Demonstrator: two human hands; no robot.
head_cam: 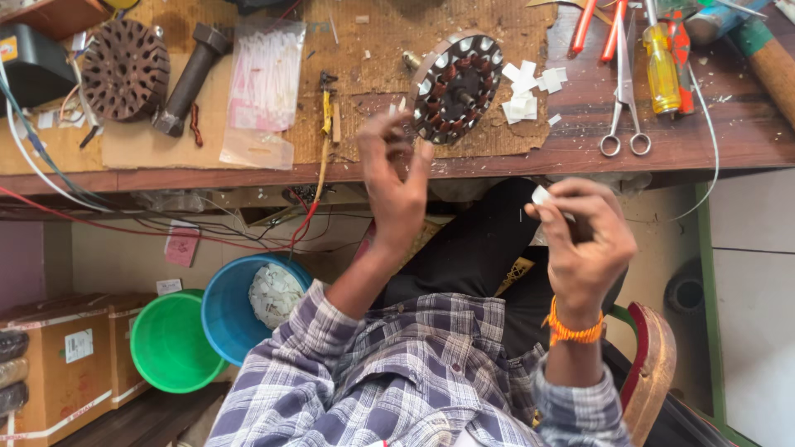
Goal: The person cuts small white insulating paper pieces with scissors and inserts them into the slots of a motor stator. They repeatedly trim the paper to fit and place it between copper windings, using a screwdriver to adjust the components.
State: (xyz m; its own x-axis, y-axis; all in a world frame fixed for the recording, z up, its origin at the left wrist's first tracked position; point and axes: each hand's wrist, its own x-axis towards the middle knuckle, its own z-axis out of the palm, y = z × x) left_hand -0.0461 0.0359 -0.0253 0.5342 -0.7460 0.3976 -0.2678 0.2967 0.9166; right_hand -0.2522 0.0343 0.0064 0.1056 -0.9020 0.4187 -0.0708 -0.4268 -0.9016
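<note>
My left hand point(396, 182) is raised in front of the workbench edge, fingers spread and loosely curled, holding nothing I can make out. Just beyond it a round motor stator point(456, 85) with copper windings leans tilted on a brown board point(373, 50). My right hand point(584, 244), with an orange thread on the wrist, pinches a small white paper piece point(541, 195) between thumb and fingers. Several similar white paper pieces point(527, 87) lie on the bench right of the stator.
On the wooden bench point(712, 132) lie scissors point(625, 99), a yellow-handled screwdriver point(662, 70), a hammer point(190, 79), a second bare stator core point(124, 70) and a clear plastic packet point(263, 91). Below stand a blue tub point(240, 302), a green tub point(170, 343) and cardboard boxes point(66, 356).
</note>
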